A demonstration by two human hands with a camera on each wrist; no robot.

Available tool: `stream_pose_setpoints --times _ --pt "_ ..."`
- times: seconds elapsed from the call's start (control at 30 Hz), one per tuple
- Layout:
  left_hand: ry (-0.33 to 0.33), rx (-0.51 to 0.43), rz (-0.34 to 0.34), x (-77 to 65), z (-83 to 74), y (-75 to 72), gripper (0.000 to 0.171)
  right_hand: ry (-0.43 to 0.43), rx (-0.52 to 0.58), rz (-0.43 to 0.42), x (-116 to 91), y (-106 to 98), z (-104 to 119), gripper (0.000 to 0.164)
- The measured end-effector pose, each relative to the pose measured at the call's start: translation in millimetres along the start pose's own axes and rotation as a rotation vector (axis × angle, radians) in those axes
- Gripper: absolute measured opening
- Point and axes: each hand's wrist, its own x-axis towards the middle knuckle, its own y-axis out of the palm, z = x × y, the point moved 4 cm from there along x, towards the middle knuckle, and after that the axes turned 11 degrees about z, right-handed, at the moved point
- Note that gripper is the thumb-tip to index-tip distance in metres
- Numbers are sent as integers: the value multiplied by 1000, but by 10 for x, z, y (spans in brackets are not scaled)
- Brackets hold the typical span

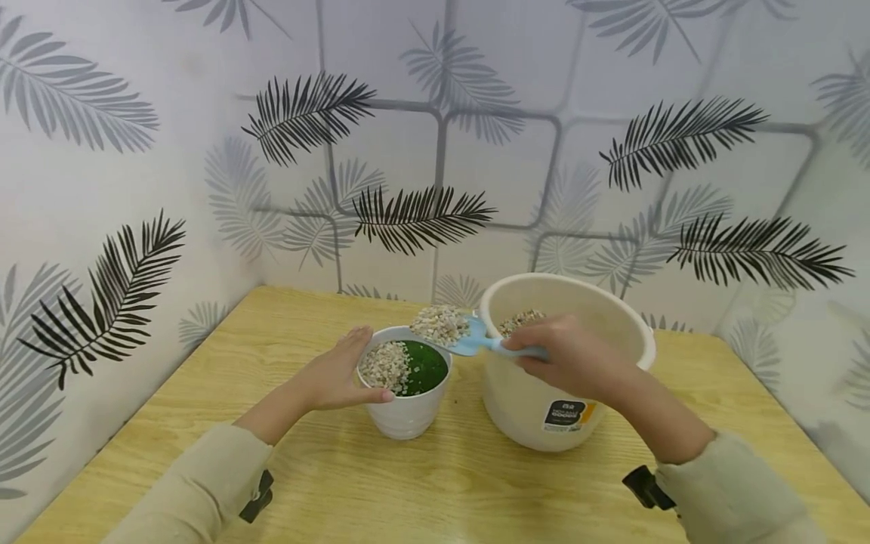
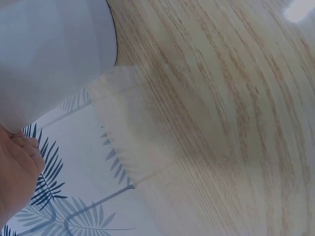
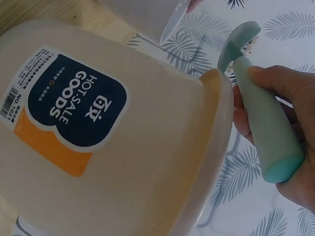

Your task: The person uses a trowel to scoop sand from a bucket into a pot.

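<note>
My right hand (image 1: 578, 355) grips the handle of a small light-blue shovel (image 1: 472, 340), heaped with pale gravel (image 1: 440, 325). The scoop hangs over the right part of a white flower pot's (image 1: 404, 418) rim. Inside that pot, pale gravel covers the left part and a dark green surface (image 1: 427, 366) shows on the right. My left hand (image 1: 333, 374) holds the pot by its left rim, thumb at the near side and fingers at the far side. In the right wrist view the fingers wrap the thick shovel handle (image 3: 268, 123) beside the bucket's rim.
A large cream bucket (image 1: 523, 408) with a dark and orange label (image 3: 76, 105) stands right of the pot, with more gravel (image 1: 522, 321) inside. Both stand on a wood-grain table (image 1: 326, 483). Leaf-patterned walls (image 1: 503, 174) rise behind the table and at its sides.
</note>
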Motion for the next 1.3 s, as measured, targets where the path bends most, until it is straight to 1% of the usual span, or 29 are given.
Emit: stream_pose_setpoints --times 0.13,0.23,0.37,0.5,0.7,0.87,1.03,1.17,1.3 --pt "-6 -3 -6 2 10 10 112 -1 13 25 60 26 32 20" --pt "-13 -3 -3 0 9 16 111 -12 19 28 103 35 68 18" --pt "-12 -10 6 -9 -8 19 112 -22 21 13 141 47 111 17" --pt "-6 -13 10 -8 -12 16 112 0 14 9 167 75 148 17" --pt "-10 -18 6 -15 -2 20 112 21 45 51 203 143 199 18" --pt "-11 -22 13 -7 8 25 112 30 54 60 225 198 238 19" --pt "-11 -24 14 -3 4 19 114 41 72 91 247 269 274 20" --pt "-15 -29 5 0 12 19 113 62 61 103 269 330 288 20" --pt "-21 -26 -6 -1 31 30 112 59 49 128 293 371 312 20"
